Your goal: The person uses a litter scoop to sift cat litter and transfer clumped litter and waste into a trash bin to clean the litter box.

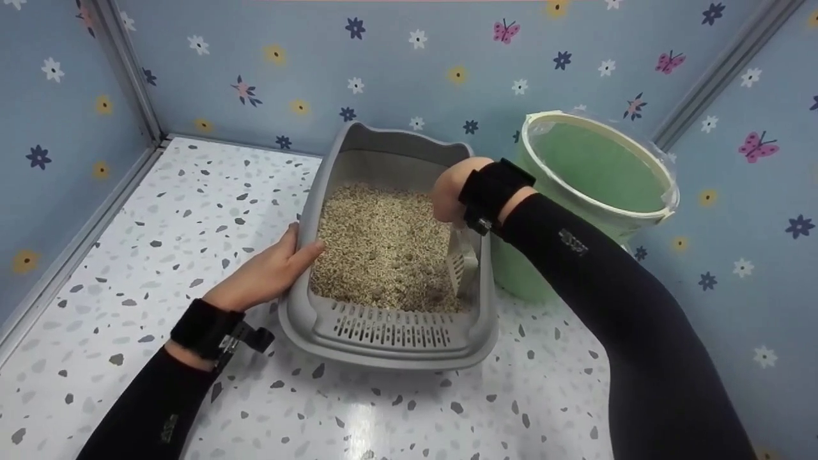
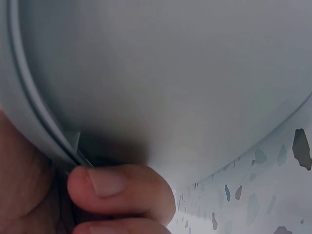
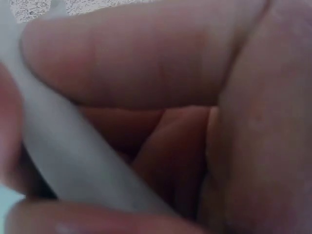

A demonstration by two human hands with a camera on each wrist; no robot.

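Note:
A grey litter box (image 1: 390,354) stands on the speckled floor, with tan granular litter (image 1: 377,243) spread inside. My left hand (image 1: 268,271) grips its left rim, thumb over the top; in the left wrist view the fingers (image 2: 122,187) curl under the rim from outside. Above the box's right side, my right hand (image 1: 455,188) holds a pale slotted litter scoop (image 1: 461,262) by its handle (image 3: 83,151). The scoop's head hangs down steeply by the right inner wall, its lower end at the litter. Part of the handle is hidden by the hand in the head view.
A light green bucket (image 1: 530,268) with a pale rim and clear plastic film around it stands close against the box's right side. Blue flowered wall panels (image 1: 396,70) rise behind and at both sides. White speckled floor (image 1: 192,211) extends left and in front.

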